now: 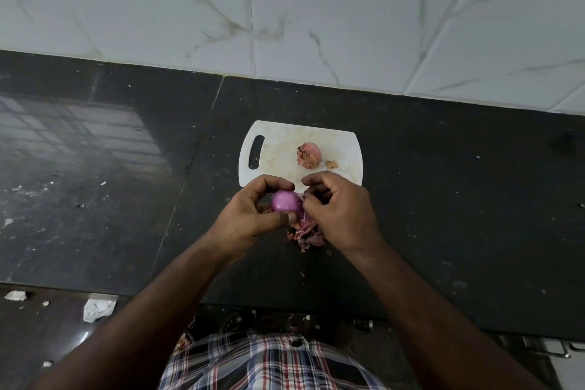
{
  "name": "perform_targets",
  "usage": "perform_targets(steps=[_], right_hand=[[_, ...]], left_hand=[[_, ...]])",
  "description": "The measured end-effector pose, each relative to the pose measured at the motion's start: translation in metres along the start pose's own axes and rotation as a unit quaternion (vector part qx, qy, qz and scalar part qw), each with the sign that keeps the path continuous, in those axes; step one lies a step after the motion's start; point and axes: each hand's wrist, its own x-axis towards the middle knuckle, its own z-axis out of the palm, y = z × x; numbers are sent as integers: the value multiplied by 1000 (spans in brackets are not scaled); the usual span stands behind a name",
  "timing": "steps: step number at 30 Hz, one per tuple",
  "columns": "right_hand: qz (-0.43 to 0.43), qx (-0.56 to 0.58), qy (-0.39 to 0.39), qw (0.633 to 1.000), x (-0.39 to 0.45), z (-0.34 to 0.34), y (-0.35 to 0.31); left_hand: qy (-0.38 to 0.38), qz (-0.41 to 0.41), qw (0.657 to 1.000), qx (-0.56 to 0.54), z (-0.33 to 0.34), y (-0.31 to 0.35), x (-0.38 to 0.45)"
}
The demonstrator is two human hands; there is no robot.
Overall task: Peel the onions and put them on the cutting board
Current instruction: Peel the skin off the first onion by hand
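The left hand (pixel 250 215) curls its fingers and thumb round a shiny purple peeled onion (pixel 286 202), held above the dark worktop (pixel 443 199). Just right of it, the right hand (pixel 340 209) pinches a strip of purple skin (pixel 303 199) at the onion's side. Below both hands lies a heap of peelings (pixel 308 236). Beyond the fingertips sits the white cutting board (pixel 278 142), carrying an unpeeled onion (pixel 309 155) and a skin scrap (pixel 331 164) beside it.

Bare forearms; a checked shirt (pixel 269 364) in white, navy, red.
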Motion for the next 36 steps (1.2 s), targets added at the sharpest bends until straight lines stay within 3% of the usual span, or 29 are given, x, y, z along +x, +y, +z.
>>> perform_targets(steps=[13,16,20,24,36], right_hand=[[55,-69,-99,991,7,-11,11],[65,-45,-130,988,8,-14,4],[133,125,-179,967,4,-10,3],[154,193,-179,952,6,-7,8],[82,42,-158,983,4,-5,3]], left_hand=[[-11,-68,975,-210,-6,-3,-3],[-11,-65,977,-205,-4,-4,-4],[-34,-50,979,-193,-4,-2,-6],[-48,-45,982,-175,-3,-1,-8],[-52,-10,997,-60,6,2,-8]])
